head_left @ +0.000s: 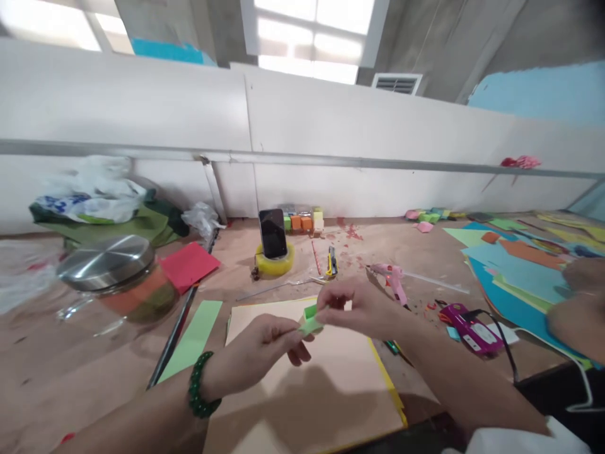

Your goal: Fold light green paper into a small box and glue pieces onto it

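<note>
A small piece of folded light-green paper (311,324), shaped like an open little box, is up between my two hands over a stack of beige paper sheets (340,403). My left hand (258,353), with a green bead bracelet (204,384) at its wrist, pinches the paper's left edge between thumb and fingers. On the other side, my right hand (357,309) pinches its right end with the fingertips. The fingers partly hide the folds. Left of the stack lies a light-green paper strip (193,337).
A pink glue gun (392,277), a yellow cutter (332,261) and a phone (273,233) against a tape roll (278,263) lie ahead. A lidded glass jar (142,299) stands left. At right are coloured sheets (529,271), a magenta device (472,328) and another person's hand (579,321).
</note>
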`<state>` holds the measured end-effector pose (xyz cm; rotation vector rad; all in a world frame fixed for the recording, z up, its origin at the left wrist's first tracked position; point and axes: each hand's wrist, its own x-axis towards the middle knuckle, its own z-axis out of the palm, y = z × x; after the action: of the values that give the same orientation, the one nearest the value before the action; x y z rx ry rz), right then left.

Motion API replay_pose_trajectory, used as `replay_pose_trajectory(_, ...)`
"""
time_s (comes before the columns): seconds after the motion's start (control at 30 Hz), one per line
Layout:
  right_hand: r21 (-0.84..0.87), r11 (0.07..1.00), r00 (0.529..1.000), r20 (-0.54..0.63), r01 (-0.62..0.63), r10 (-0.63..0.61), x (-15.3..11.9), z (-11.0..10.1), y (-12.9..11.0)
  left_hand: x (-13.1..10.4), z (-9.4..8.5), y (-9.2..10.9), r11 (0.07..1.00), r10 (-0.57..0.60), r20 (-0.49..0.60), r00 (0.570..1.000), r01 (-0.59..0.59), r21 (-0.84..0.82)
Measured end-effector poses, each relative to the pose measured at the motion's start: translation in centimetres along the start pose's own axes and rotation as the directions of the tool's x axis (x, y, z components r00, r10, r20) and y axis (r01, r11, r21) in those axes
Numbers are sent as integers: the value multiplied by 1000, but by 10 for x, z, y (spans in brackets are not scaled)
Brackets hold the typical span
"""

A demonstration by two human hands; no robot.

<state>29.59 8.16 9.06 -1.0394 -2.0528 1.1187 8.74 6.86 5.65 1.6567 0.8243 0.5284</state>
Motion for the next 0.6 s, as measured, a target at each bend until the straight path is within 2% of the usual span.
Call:
replay_pose_trajectory(0.07,254,966,990,-143,41,-5,15,-1,2,8,-4,11,993,60,-102,993,-70,-99)
replay_pose_trajectory(0.1,334,941,987,-162,59,-4,22,1,4,12,-4,15,986,87,-157,984,-108,-131)
replay_pose_trajectory(0.17,377,924,992,-124,70,-24,34,6,10,19,-5,18,972,113,-239,964,-157,-176)
replay_pose_trajectory(0.2,373,925,989,-146,73,-19,38,9,13,22,-5,17,968,103,-249,963,-155,-199)
replay_pose_trajectory(0.27,346,933,974,-225,96,-17,44,9,20,27,-5,12,958,60,-208,976,-115,-262)
replay_pose_trajectory(0.37,339,934,949,-316,111,2,48,-1,31,29,-6,3,940,7,-105,994,-42,-337)
replay_pose_trajectory(0.5,369,928,954,-295,60,56,48,-16,39,29,-11,-4,931,-48,-10,999,41,-362)
replay_pose_trajectory(0.6,344,938,967,-247,37,52,48,-14,40,30,-16,-6,944,-46,37,998,55,-325)
